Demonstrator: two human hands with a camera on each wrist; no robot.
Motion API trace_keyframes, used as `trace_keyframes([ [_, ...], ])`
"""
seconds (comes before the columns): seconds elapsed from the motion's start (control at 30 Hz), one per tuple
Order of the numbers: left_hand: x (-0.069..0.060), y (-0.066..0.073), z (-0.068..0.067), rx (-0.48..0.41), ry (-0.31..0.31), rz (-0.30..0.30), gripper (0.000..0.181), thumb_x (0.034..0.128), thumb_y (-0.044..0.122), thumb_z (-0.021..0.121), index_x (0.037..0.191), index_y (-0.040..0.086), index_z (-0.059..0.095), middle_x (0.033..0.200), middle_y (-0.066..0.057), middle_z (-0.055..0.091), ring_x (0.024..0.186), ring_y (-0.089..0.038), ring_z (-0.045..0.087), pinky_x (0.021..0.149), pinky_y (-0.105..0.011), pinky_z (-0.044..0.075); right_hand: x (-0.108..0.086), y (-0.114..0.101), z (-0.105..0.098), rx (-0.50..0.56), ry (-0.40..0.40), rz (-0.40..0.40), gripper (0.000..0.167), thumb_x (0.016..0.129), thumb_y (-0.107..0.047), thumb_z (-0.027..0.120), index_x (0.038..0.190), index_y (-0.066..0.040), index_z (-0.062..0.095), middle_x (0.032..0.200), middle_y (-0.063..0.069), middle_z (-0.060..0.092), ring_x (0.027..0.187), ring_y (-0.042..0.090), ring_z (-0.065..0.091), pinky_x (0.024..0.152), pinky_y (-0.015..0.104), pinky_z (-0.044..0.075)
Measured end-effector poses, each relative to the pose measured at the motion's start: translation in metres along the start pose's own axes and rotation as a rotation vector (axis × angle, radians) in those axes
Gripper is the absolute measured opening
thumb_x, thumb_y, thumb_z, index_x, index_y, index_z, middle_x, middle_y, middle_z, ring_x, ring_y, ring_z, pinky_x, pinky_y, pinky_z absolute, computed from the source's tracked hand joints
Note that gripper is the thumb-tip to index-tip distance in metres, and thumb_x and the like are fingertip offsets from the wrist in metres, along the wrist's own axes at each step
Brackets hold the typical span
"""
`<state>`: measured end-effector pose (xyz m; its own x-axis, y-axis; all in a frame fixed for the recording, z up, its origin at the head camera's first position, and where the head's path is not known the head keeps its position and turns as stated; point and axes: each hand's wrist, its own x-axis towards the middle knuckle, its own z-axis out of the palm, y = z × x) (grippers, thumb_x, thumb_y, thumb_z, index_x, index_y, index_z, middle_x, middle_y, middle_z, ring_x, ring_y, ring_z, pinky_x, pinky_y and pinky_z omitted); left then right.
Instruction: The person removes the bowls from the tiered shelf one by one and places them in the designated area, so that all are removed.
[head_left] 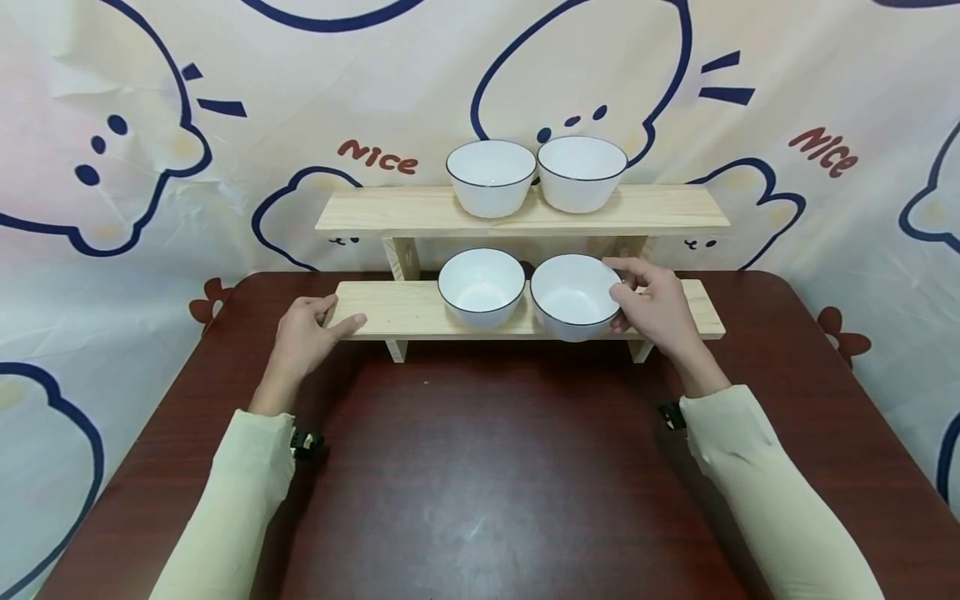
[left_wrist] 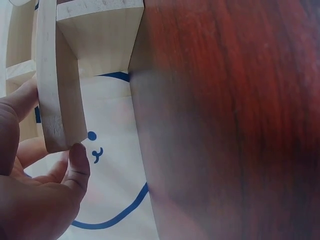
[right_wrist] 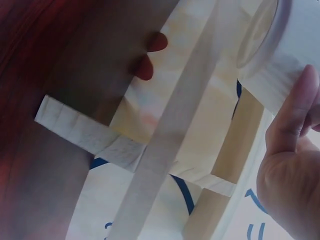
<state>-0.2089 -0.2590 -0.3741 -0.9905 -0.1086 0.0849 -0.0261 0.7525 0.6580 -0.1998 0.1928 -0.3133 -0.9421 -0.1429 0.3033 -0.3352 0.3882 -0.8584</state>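
A two-tier wooden shelf stands on the table, with a lower board [head_left: 390,310] and an upper board [head_left: 390,208]. My left hand [head_left: 303,340] grips the lower board's left end; in the left wrist view, fingers and thumb of that hand [left_wrist: 47,195] lie around the board end [left_wrist: 67,105]. With my right hand [head_left: 658,312] I hold the right side of a white, dark-rimmed bowl [head_left: 573,292] at the lower board's front edge. The right wrist view shows the thumb of this hand [right_wrist: 295,160] on the bowl's outer wall [right_wrist: 295,45].
Left of the held bowl, another white bowl [head_left: 480,287] sits on the lower board. Two more, a left bowl [head_left: 491,179] and a right bowl [head_left: 581,175], stand side by side on the upper board. A patterned cloth [head_left: 420,75] hangs behind the dark red table [head_left: 480,475].
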Motion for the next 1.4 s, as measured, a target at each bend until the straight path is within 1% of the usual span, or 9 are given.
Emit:
trace_keyframes([
  [0.13,0.000,-0.001,0.000,0.002,0.008,0.012,0.072,0.0953,0.034,0.073,0.146,-0.009,0.045,0.137,-0.032,0.047,0.123,-0.043,0.045,0.101,-0.056,0.041,0.002,0.014,0.002,0.005,-0.004,0.007,0.044,0.092,0.006,0.048,0.135,0.007,0.060,0.074,0.018,0.053,0.045,0.014,0.062,0.046,0.029,0.053],
  [0.23,0.000,-0.001,0.001,0.000,0.011,0.010,0.072,0.0954,0.034,0.073,0.146,-0.009,0.045,0.137,-0.031,0.047,0.123,-0.043,0.045,0.100,-0.056,0.041,0.001,0.016,0.004,0.016,-0.017,0.010,0.044,0.093,0.005,0.049,0.135,0.004,0.061,0.075,0.018,0.053,0.046,0.016,0.063,0.046,0.031,0.054],
  [0.53,0.000,-0.002,0.002,-0.022,0.013,-0.006,0.074,0.0950,0.036,0.073,0.147,-0.008,0.044,0.139,-0.030,0.046,0.123,-0.042,0.045,0.101,-0.055,0.042,-0.007,0.006,0.011,0.047,-0.087,0.019,0.044,0.093,0.006,0.049,0.135,0.004,0.060,0.074,0.019,0.053,0.046,0.020,0.064,0.044,0.036,0.054],
  [0.67,0.000,-0.002,0.001,-0.024,0.015,-0.003,0.075,0.0945,0.038,0.074,0.147,-0.008,0.045,0.138,-0.030,0.047,0.123,-0.042,0.046,0.101,-0.055,0.042,-0.011,0.003,0.014,0.058,-0.113,0.015,0.044,0.091,0.007,0.049,0.132,0.003,0.063,0.073,0.019,0.052,0.045,0.021,0.063,0.044,0.039,0.054],
  [0.8,0.000,-0.002,0.000,-0.016,0.021,-0.007,0.078,0.0926,0.043,0.074,0.147,-0.007,0.046,0.139,-0.030,0.048,0.124,-0.043,0.046,0.102,-0.056,0.041,-0.013,0.000,0.019,0.066,-0.152,0.007,0.043,0.092,0.008,0.049,0.131,0.002,0.064,0.073,0.021,0.052,0.046,0.023,0.064,0.045,0.043,0.054],
  [0.93,0.001,-0.004,0.000,-0.016,0.035,-0.014,0.081,0.0905,0.046,0.076,0.146,-0.005,0.049,0.143,-0.029,0.048,0.127,-0.043,0.047,0.103,-0.057,0.041,-0.015,-0.004,0.025,0.059,-0.179,-0.002,0.042,0.092,0.008,0.049,0.131,0.002,0.065,0.073,0.019,0.053,0.046,0.023,0.063,0.044,0.040,0.054],
  [1.03,0.002,-0.004,0.000,-0.021,0.041,-0.005,0.080,0.0893,0.046,0.077,0.145,-0.005,0.051,0.143,-0.028,0.050,0.126,-0.042,0.049,0.102,-0.058,0.041,-0.016,-0.006,0.030,0.053,-0.193,-0.008,0.042,0.090,0.009,0.050,0.129,0.002,0.065,0.073,0.018,0.052,0.045,0.023,0.062,0.043,0.038,0.053],
  [1.17,0.004,-0.003,-0.001,-0.020,0.040,0.003,0.079,0.0878,0.045,0.079,0.144,-0.004,0.053,0.142,-0.028,0.053,0.123,-0.041,0.053,0.101,-0.058,0.043,-0.017,-0.008,0.037,0.064,-0.227,-0.001,0.042,0.091,0.009,0.049,0.129,0.001,0.065,0.076,0.018,0.052,0.045,0.024,0.062,0.044,0.038,0.053],
  [1.4,0.005,-0.004,-0.001,-0.010,0.034,-0.008,0.082,0.0868,0.046,0.080,0.145,-0.004,0.051,0.141,-0.030,0.054,0.121,-0.042,0.056,0.097,-0.057,0.045,-0.018,-0.009,0.049,0.094,-0.278,-0.004,0.044,0.090,0.008,0.049,0.130,-0.001,0.065,0.079,0.017,0.049,0.046,0.026,0.061,0.044,0.039,0.053],
])
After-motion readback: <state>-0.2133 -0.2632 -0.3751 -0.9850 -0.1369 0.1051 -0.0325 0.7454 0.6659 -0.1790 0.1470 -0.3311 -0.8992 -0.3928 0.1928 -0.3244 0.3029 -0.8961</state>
